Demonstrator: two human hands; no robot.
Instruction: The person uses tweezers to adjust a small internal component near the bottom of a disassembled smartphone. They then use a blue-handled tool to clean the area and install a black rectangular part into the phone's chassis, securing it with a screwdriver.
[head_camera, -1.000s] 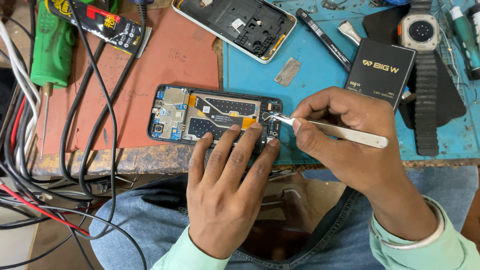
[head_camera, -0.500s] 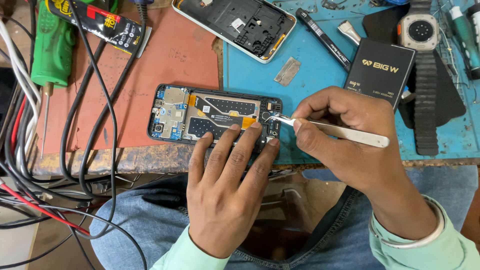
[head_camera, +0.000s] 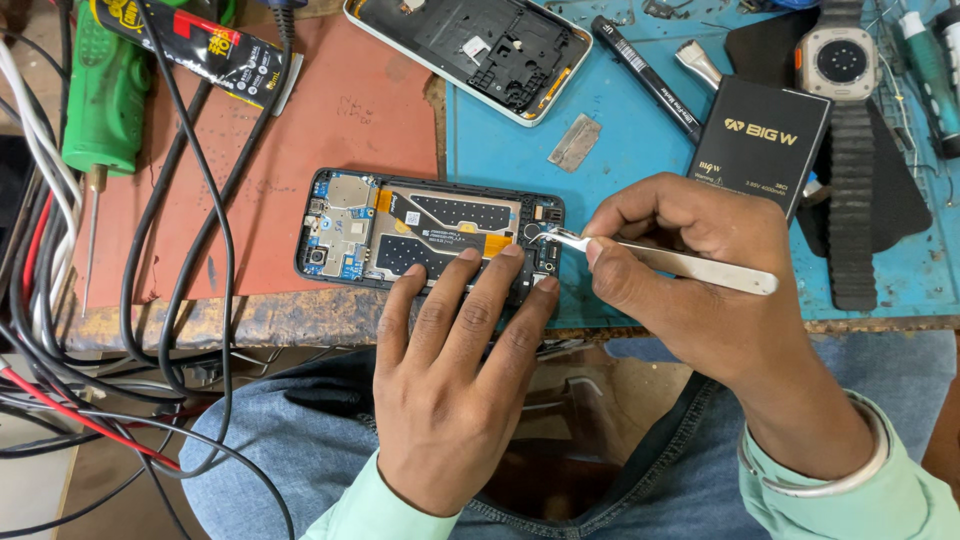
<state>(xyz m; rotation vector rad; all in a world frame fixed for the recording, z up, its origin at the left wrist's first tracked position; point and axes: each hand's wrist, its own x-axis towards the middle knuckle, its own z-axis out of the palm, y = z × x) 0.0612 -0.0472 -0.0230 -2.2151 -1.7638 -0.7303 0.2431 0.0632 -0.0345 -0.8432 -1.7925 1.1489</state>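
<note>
Presently, the opened phone (head_camera: 430, 238) lies flat with its back cover off, near the front edge of the table (head_camera: 640, 130), straddling the seam between a reddish mat (head_camera: 330, 120) and a blue mat (head_camera: 620, 200). The left hand (head_camera: 455, 385) rests on it, fingers spread flat and pressing on the lower edge of the frame; it pins the phone and pinches nothing. The right hand (head_camera: 690, 260) has its grip pressed together on a pair of metal tweezers (head_camera: 660, 262), thumb and forefinger squeezing the shaft, and the tips sit at the small parts at the right end of the board. Whether the tips hold a part cannot be told; it is too small. Risks noted: a slip of the tips could scratch the board or nick the orange flex cable (head_camera: 440, 222) just beside them, caused by too much squeeze or a sideways nudge. A tiny part, if released, could drop off the table edge into the lap below. Loose black cables (head_camera: 180, 250) hang near the left end of the phone and could snag it.
</note>
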